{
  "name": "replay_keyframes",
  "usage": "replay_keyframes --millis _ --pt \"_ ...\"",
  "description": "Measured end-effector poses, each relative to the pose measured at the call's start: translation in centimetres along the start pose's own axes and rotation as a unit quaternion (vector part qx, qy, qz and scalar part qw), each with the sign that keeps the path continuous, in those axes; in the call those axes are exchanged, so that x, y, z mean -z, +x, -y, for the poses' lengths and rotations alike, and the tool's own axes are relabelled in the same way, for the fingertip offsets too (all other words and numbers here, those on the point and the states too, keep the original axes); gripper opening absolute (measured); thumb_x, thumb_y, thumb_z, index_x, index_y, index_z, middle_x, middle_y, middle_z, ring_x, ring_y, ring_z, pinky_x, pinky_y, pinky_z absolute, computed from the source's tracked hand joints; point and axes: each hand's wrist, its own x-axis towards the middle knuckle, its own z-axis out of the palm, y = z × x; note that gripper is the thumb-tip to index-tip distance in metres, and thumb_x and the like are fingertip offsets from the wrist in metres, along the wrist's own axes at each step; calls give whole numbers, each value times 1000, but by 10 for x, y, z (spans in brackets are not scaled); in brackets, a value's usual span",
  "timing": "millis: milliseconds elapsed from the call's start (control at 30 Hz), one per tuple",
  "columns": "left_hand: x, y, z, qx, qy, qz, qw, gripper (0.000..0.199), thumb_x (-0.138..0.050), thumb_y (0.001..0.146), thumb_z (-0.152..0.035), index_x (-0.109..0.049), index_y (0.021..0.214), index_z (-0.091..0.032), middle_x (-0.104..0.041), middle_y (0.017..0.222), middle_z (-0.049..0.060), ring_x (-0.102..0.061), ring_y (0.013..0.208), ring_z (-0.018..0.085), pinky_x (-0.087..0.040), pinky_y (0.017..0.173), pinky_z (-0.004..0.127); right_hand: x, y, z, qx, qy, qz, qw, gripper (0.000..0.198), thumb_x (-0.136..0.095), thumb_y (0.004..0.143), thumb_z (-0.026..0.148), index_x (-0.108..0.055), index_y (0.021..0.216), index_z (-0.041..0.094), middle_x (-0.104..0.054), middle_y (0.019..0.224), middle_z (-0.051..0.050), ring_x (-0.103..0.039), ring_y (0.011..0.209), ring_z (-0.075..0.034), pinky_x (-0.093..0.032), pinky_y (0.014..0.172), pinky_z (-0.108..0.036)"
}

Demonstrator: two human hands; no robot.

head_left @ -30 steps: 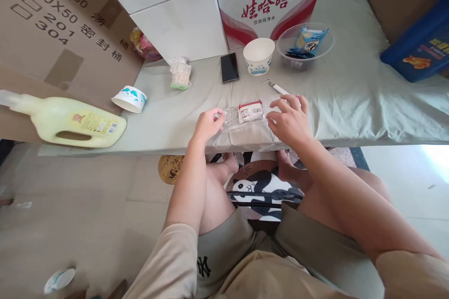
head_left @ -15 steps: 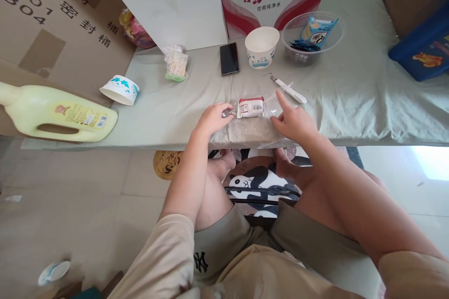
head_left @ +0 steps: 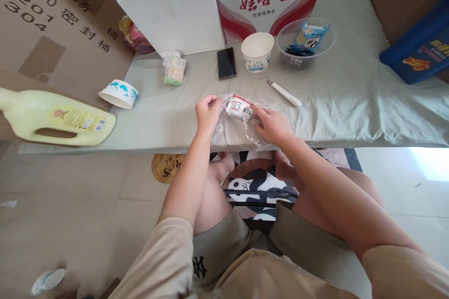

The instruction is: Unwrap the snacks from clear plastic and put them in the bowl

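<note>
A small white packet with red edges point(head_left: 240, 106) lies tilted on a sheet of clear plastic film point(head_left: 253, 134) near the front edge of the covered surface. To its left, my left hand point(head_left: 208, 113) is closed in a pinch on the gathered film. My right hand point(head_left: 275, 125) is on the packet's right side, its index fingertip touching the packet's end and its thumb apart below, over the film. Just beyond my right hand lies a white-handled cutter point(head_left: 284, 92), untouched.
Behind stand a black phone point(head_left: 227, 63), a paper cup point(head_left: 257, 52) and a clear bowl point(head_left: 305, 46) with blue packets. Leftward are a wrapped block point(head_left: 174, 69), a tipped paper cup point(head_left: 119, 94) and a yellow jug point(head_left: 59, 117). White boxes point(head_left: 171, 9) line the back.
My left hand has drawn the film up and pinched it. The packet has tilted and shifted slightly left, and my right hand has moved left onto it. The view has shifted a little.
</note>
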Motion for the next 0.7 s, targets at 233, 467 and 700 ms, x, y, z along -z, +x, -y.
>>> replay_keyframes --millis 233,467,700 --pt "1 5 1 1 -27 -47 999 11 -62 75 -21 -72 72 -18 -72 77 1 -67 81 16 -50 77 26 5 -1 -1 -21 -36 -31 999 60 -45 89 24 -52 148 17 -75 97 -13 -65 98 -32 -48 87 -45" --pt "0 5 9 60 -30 84 994 19 -64 87 -38 -63 78 -21 -65 74 0 -62 69 13 -45 56 21 15 -6 1 -66 -37 -89 993 51 -54 91 42 -61 135 19 -67 115 -17 -61 105 -36 -45 93 -53" --pt "11 -2 -4 182 -57 245 950 35 -90 62 -29 -60 77 -18 -58 61 -3 -45 46 6 -29 41 18 8 -10 1 87 18 -15 996 60 -64 83 29 -54 142 23 -54 147 -13 -51 132 -35 -43 106 -52"
